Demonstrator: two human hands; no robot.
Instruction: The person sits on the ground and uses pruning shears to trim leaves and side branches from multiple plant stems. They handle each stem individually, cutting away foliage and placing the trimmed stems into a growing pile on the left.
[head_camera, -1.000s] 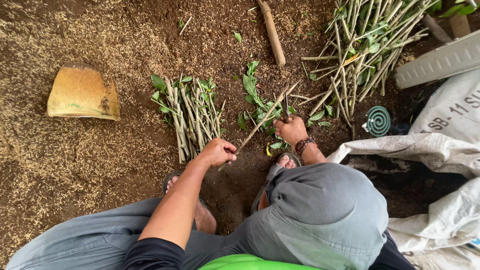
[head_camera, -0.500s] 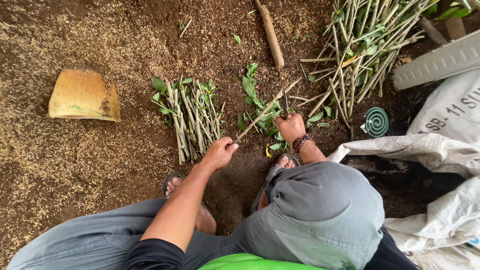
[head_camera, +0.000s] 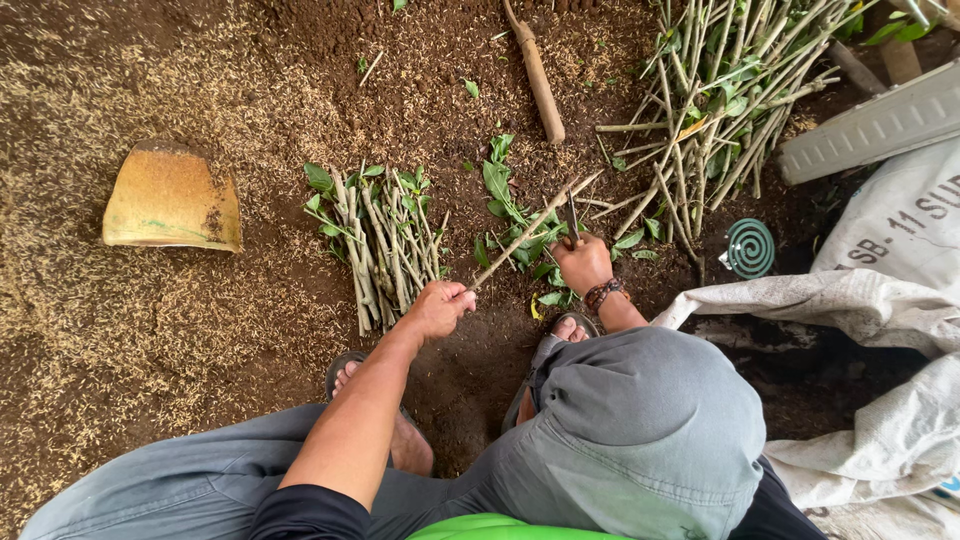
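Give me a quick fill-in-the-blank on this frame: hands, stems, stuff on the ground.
1. The left hand grips one end of a long thin ____.
2. The right hand holds a small ____ against that stem.
3. The bundle of cut stems lies to the ____ of the left hand's stem.
4. The green spiral coil lies beside the pale ____.

Missing: stem; knife; left; sack

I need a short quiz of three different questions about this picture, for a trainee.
1. True or false: the left hand grips one end of the long thin stem.
2. What does the right hand hold against that stem? A) a small dark-bladed knife B) a green spiral coil C) a yellow curved scoop
3. Fill in: the bundle of cut green stems with leaves lies on the ____ of the left hand's side.

Key: 1 true; 2 A; 3 ground.
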